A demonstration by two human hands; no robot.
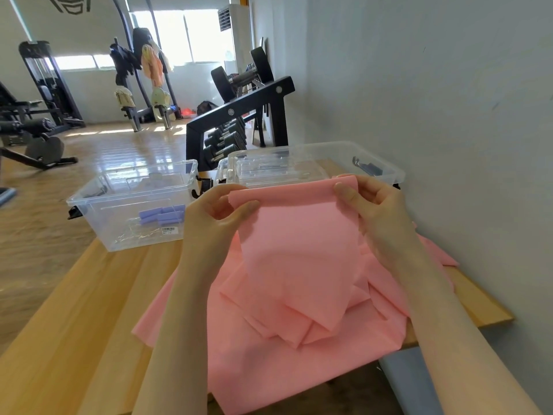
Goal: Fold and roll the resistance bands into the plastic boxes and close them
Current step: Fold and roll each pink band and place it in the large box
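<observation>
Nearest the camera, the long pink stretchy resistance band (299,265) is mostly a loose crumpled heap on the light wooden tabletop (74,310), with some of it spilling over the near edge. The top end is lifted clear of the table and held up flat between both hands. The left hand (215,217) pinches the left corner with thumb in front and fingers curled behind, and the right hand (371,205) does the same on the right corner, where the edge looks already doubled over once.

So I'd say this is the very start of the fold on this band, nothing rolled yet. Next move probably needs the edges lined up square and the slack pulled up out of the pile, or the thing's gonna roll crooked.

A bit further back on the left sits a clear plastic storage box with no lid on it (131,205), with a rolled-up purple band (163,215) already inside. On the far right, right behind the hands, is a second clear plastic box (374,163) with a transparent lid (269,169) lying on its left part. It doesn't look snapped shut, but I can't tell for sure.
</observation>
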